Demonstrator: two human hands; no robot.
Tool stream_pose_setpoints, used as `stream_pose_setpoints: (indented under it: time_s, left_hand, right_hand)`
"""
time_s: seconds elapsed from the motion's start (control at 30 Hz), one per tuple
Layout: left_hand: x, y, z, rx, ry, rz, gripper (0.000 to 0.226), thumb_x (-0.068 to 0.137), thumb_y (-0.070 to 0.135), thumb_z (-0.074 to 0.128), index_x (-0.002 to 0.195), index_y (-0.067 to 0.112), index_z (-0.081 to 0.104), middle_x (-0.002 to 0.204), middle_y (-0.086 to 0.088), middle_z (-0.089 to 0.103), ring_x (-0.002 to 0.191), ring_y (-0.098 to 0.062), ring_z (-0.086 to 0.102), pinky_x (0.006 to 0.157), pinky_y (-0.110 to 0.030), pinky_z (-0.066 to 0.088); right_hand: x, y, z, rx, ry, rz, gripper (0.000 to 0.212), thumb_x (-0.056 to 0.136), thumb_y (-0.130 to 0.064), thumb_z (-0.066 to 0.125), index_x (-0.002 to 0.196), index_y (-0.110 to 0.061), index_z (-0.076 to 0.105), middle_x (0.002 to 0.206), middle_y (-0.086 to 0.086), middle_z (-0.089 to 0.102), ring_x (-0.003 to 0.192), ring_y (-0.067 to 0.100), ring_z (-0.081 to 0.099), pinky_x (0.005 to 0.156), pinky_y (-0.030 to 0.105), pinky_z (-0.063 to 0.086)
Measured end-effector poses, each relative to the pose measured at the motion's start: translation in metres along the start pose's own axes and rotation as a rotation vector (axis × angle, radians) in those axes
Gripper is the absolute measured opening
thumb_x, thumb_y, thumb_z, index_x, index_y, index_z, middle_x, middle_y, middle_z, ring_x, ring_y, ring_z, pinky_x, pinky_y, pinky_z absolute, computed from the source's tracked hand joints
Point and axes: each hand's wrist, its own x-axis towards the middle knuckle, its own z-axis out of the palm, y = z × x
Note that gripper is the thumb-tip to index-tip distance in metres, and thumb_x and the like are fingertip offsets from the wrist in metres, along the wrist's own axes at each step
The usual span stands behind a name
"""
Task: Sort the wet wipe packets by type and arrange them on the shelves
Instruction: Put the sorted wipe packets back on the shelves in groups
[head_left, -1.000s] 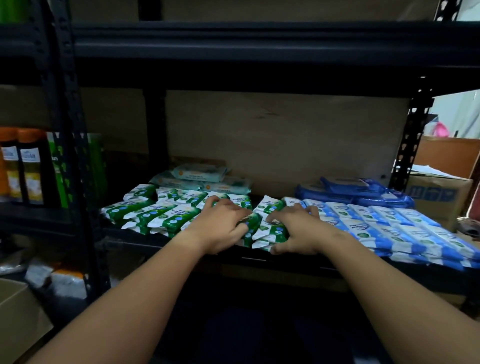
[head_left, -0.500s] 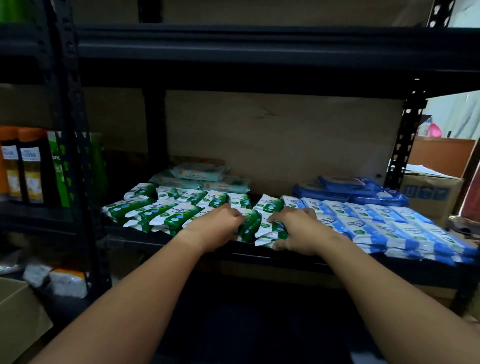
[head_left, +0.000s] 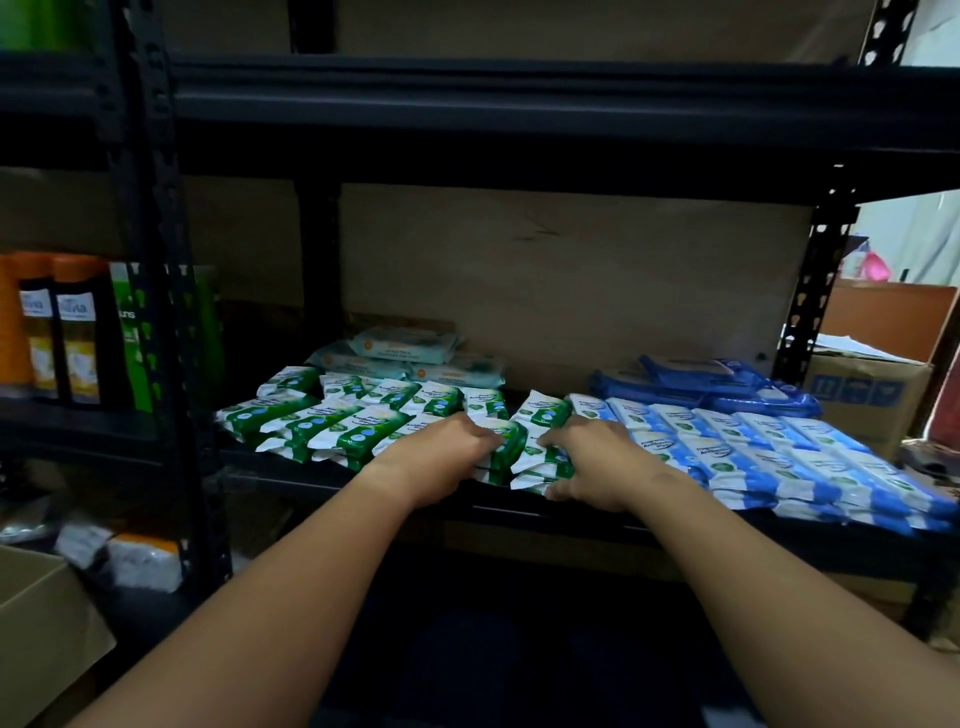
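Green-and-white wipe packets (head_left: 332, 426) lie in rows on the left half of the black shelf (head_left: 597, 514). Blue-and-white packets (head_left: 769, 452) fill the right half. Pale teal packets (head_left: 405, 353) are stacked behind the green ones, and dark blue packs (head_left: 711, 379) lie behind the blue ones. My left hand (head_left: 436, 457) grips a green packet (head_left: 506, 447) at the shelf's front middle, fingers curled over it. My right hand (head_left: 597, 457) grips the neighbouring stack of green packets (head_left: 545, 462), thumb under the lowest one.
A black upright post (head_left: 171, 312) stands left of the packets, with orange-capped bottles (head_left: 67, 332) on the adjoining shelf. A cardboard box (head_left: 41, 618) sits low at the left, another box (head_left: 862, 395) beyond the right post. A shelf beam (head_left: 519, 104) runs overhead.
Both hands have stayed at the middle green packets; my left hand's fingers have curled tighter over its packet and the two hands have closed in on the stack.
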Motion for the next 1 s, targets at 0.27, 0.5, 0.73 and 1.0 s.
stream_pose_setpoints:
  time_s: [0.27,0.5,0.73,1.0]
  left_hand:
    - [-0.034,0.000,-0.015,-0.149,0.053,-0.099,0.043,0.096,0.019,0.062,0.138,0.012,0.054,0.133,-0.006,0.060,0.128,-0.024,0.047,0.106,-0.040,0.043]
    - [-0.077,-0.029,-0.046,-0.134,0.103,-0.324,0.047,0.102,0.018,0.054,0.148,0.015,0.048,0.145,-0.009,0.053,0.138,-0.024,0.041,0.114,-0.035,0.036]
    - [-0.111,-0.087,-0.060,-0.162,0.135,-0.650,0.047,0.093,0.000,0.052,0.138,0.009,0.058,0.126,-0.021,0.064,0.121,-0.037,0.057,0.097,-0.041,0.049]
    - [-0.079,-0.189,-0.031,-0.253,0.201,-0.852,0.043,0.086,0.001,0.057,0.126,0.015,0.063,0.114,-0.013,0.070,0.108,-0.033,0.065,0.088,-0.041,0.055]
  right_hand:
    - [-0.013,-0.027,-0.008,0.003,0.082,-0.036,0.075,0.088,-0.067,0.057,0.150,-0.027,0.041,0.145,0.006,0.048,0.138,0.030,0.038,0.114,0.054,0.026]
    - [-0.011,-0.081,-0.020,0.054,0.165,-0.144,0.056,0.099,-0.055,0.049,0.147,-0.026,0.046,0.142,0.009,0.051,0.135,0.033,0.040,0.113,0.049,0.029]
    - [0.039,-0.138,-0.021,0.151,0.143,-0.255,0.041,0.106,-0.032,0.044,0.145,-0.023,0.047,0.143,0.012,0.054,0.131,0.034,0.046,0.109,0.048,0.036]
    - [0.173,-0.187,-0.030,0.264,0.084,-0.332,0.038,0.105,-0.018,0.044,0.141,-0.030,0.053,0.140,0.008,0.056,0.130,0.031,0.047,0.112,0.051,0.033]
